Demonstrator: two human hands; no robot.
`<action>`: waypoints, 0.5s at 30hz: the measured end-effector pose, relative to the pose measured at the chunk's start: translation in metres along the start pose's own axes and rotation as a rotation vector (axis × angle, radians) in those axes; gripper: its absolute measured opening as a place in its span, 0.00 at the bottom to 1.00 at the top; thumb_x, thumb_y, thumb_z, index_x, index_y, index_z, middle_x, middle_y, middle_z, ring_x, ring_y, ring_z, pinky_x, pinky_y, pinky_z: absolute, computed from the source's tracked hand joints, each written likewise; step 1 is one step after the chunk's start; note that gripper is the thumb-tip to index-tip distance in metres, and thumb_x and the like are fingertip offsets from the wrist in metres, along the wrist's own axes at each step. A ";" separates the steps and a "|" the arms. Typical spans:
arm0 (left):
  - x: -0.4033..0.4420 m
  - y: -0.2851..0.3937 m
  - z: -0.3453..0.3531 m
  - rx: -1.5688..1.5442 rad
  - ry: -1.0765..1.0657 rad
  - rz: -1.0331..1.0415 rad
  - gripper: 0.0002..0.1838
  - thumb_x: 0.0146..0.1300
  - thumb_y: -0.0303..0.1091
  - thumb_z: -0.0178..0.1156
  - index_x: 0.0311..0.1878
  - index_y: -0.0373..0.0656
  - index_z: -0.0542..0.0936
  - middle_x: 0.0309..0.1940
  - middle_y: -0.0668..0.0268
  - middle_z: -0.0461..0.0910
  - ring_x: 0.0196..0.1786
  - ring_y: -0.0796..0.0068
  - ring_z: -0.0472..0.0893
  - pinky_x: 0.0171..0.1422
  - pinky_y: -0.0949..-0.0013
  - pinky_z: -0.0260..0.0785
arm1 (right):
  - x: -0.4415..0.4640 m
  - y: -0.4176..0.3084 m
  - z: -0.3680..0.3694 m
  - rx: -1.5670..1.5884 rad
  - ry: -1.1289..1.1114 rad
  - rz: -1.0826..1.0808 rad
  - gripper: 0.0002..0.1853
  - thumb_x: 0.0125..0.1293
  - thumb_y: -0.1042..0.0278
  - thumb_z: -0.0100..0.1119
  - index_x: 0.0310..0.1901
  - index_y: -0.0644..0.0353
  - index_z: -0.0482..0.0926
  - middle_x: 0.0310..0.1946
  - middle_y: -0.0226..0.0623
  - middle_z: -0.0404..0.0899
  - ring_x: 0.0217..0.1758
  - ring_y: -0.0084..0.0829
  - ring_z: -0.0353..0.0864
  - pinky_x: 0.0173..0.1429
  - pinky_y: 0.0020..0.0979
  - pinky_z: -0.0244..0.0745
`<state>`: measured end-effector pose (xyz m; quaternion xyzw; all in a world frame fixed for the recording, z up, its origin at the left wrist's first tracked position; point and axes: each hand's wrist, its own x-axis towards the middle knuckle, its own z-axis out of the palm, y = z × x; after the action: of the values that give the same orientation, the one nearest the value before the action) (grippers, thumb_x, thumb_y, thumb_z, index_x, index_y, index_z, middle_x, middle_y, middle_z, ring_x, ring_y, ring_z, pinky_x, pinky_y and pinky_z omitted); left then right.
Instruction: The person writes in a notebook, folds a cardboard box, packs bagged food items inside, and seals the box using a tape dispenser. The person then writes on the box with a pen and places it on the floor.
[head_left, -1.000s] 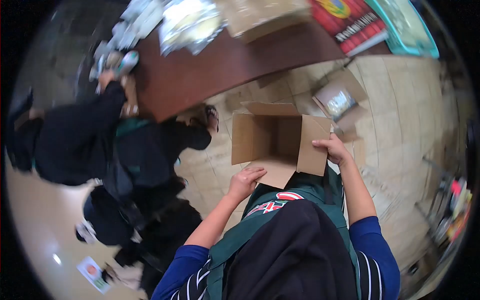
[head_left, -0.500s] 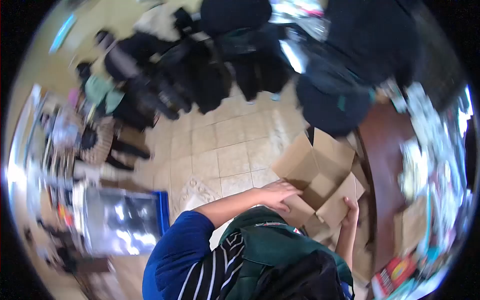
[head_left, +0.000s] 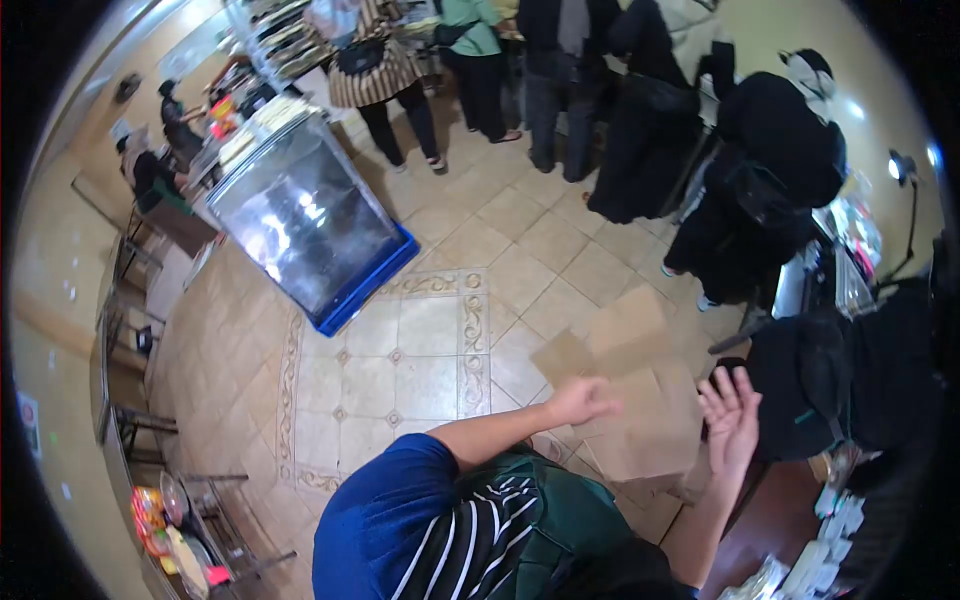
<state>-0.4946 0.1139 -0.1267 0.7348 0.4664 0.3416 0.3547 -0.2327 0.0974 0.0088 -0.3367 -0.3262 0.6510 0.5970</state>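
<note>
A brown cardboard box (head_left: 645, 425) with flaps sticking out is in front of my body, blurred by motion. My left hand (head_left: 588, 400) is at the box's left side, its fingers smeared by motion; whether it touches the cardboard I cannot tell. To the right of the box my right hand (head_left: 732, 420) is raised with its fingers spread, palm showing and nothing held. The inside of the box is not visible.
A glass-topped case with a blue base (head_left: 372, 283) stands ahead on the left. Several people in dark clothes (head_left: 645, 130) stand across the back and right. A brown table (head_left: 765, 525) is at lower right, shelves with bowls (head_left: 205, 540) at lower left.
My view has swung left, away from the table. Both hands held the open box by its flaps before; now my right hand is off it with fingers spread, and the box's opening no longer shows.
</note>
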 end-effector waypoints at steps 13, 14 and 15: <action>-0.001 -0.052 -0.085 -0.993 0.618 -0.787 0.35 0.68 0.60 0.42 0.58 0.33 0.71 0.52 0.59 0.75 0.51 0.72 0.75 0.55 0.68 0.67 | 0.047 0.069 0.070 -1.242 -0.175 -0.537 0.44 0.65 0.41 0.39 0.69 0.71 0.41 0.72 0.53 0.35 0.76 0.47 0.32 0.75 0.44 0.29; -0.001 -0.054 -0.081 -1.053 0.656 -0.799 0.35 0.68 0.60 0.42 0.58 0.33 0.72 0.51 0.59 0.76 0.51 0.73 0.75 0.55 0.68 0.68 | 0.048 0.055 0.069 -1.281 -0.098 -0.751 0.42 0.63 0.46 0.44 0.70 0.68 0.45 0.72 0.50 0.40 0.76 0.42 0.35 0.75 0.40 0.27; -0.001 -0.056 -0.080 -1.111 0.696 -0.807 0.35 0.68 0.59 0.42 0.58 0.34 0.72 0.51 0.59 0.76 0.50 0.73 0.75 0.54 0.69 0.68 | 0.043 0.040 0.089 -1.185 0.037 -0.710 0.45 0.65 0.34 0.36 0.70 0.67 0.44 0.72 0.50 0.38 0.76 0.41 0.34 0.75 0.40 0.27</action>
<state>-0.5867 0.1467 -0.1327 0.0718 0.5430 0.5812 0.6019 -0.3313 0.1357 0.0237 -0.4901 -0.7070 0.1223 0.4950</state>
